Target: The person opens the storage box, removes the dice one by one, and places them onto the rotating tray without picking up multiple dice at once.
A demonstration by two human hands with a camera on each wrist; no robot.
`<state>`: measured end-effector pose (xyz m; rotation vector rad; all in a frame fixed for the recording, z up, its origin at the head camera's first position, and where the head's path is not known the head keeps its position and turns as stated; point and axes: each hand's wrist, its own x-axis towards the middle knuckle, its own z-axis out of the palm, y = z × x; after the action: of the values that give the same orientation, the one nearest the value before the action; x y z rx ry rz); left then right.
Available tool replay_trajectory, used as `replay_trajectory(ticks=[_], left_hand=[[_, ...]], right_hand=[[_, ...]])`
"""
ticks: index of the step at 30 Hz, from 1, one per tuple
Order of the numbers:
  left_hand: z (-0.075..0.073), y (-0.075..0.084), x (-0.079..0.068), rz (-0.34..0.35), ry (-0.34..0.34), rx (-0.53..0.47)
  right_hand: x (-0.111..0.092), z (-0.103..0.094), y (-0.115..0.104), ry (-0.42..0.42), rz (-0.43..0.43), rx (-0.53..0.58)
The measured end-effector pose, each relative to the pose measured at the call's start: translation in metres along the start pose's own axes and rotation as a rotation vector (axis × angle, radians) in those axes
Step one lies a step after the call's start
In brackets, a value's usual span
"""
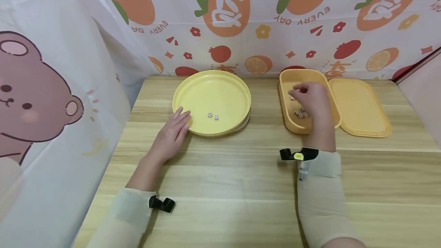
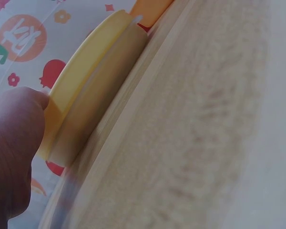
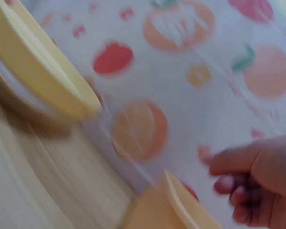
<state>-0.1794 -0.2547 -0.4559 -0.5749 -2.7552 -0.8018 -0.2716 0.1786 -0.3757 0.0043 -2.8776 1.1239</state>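
My left hand (image 1: 169, 135) rests at the near left rim of a round yellow tray (image 1: 213, 87), its fingers fairly straight over the edge. Two small white dice (image 1: 213, 116) lie in the tray's near part. The left wrist view shows the thumb side of that hand (image 2: 14, 148) against the tray's wall (image 2: 81, 67). My right hand (image 1: 314, 97) is over an orange-yellow rectangular box (image 1: 287, 119), fingers bent. Several dice (image 1: 301, 114) lie inside, and one die (image 1: 292, 98) appears by the fingertips. Blur in the right wrist view hides whether the fingers (image 3: 229, 162) hold anything.
The box's flat lid (image 1: 361, 106) lies right of the box. Beneath the tray shows a paler round base (image 1: 245, 123). A fruit-print cloth (image 1: 234, 37) hangs behind the wooden table (image 1: 220, 186), and a bear-print cloth (image 1: 41, 95) at the left.
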Motion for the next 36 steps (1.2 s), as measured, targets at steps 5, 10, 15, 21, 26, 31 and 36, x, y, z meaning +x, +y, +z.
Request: replay_trajectory(ticks=[5,10,15,21,26,31,36], left_hand=[[0.0,0.0,0.001,0.01,0.004,-0.003],[0.001,-0.002,0.001,0.022,0.011,-0.014],[0.001,-0.002,0.002,0.031,0.012,-0.012],[0.001,-0.002,0.001,0.025,0.002,-0.012],[0.001,-0.001,-0.001,0.013,-0.009,-0.011],[0.002,-0.001,-0.003,0.012,-0.001,-0.007],[0.003,-0.002,-0.005,0.016,0.009,-0.005]], right_hand=[[0.002,-0.013,0.032,-0.176,0.167,-0.051],[0.007,-0.008,0.042,-0.263,0.204,-0.047],[0.008,-0.003,0.046,-0.268,0.237,-0.059],[0.006,0.001,0.053,-0.293,0.29,-0.051],[0.005,0.003,0.053,-0.331,0.294,-0.046],[0.005,0.004,0.052,-0.294,0.263,-0.018],[0.004,0.003,0.043,-0.178,0.132,0.023]])
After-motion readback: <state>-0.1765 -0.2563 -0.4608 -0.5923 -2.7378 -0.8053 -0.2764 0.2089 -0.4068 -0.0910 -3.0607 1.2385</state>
